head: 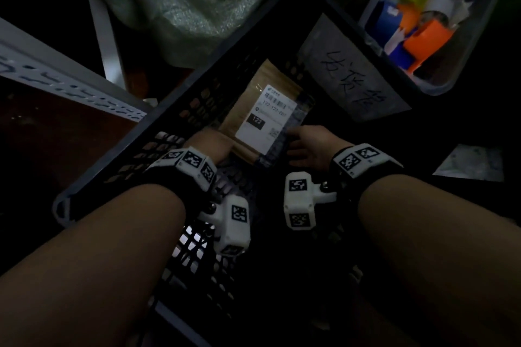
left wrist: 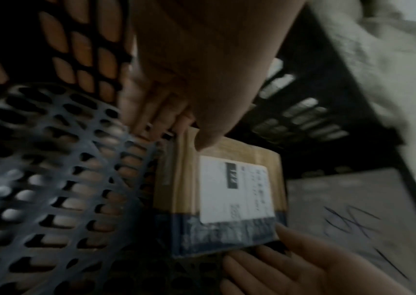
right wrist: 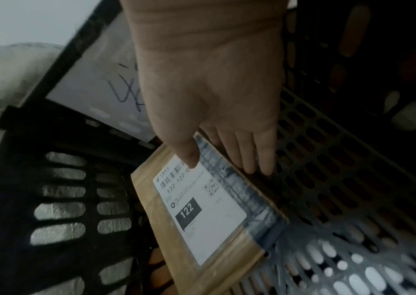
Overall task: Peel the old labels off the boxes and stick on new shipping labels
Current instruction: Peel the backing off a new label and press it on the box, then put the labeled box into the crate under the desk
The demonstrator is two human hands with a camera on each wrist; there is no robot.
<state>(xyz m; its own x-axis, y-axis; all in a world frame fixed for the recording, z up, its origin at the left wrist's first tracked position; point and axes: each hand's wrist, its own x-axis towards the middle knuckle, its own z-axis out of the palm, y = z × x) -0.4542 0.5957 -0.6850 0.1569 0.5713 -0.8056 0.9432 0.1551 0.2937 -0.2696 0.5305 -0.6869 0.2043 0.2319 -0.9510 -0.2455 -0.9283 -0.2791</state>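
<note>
A brown cardboard box [head: 239, 110] lies tilted inside a black perforated crate [head: 197, 104]. On its top sits a white shipping label [head: 265, 118] printed with "122", and dark tape wraps its near end. My left hand [head: 220, 149] grips the box's left edge, thumb on top and fingers down beside it [left wrist: 166, 115]. My right hand [head: 298, 144] holds the taped end, its thumb pressing the label's corner [right wrist: 189, 157] while its fingers run along under the edge. The label [right wrist: 209, 217] lies flat on the box.
A handwritten white paper sign [head: 355, 76] is fixed to the crate's right wall. Beyond it stands a clear bin [head: 439, 84] of coloured tape rolls. A green woven sack [head: 197, 3] lies behind the crate, a white shelf rail [head: 56, 76] at left, a paper sheet [head: 470, 163] at right.
</note>
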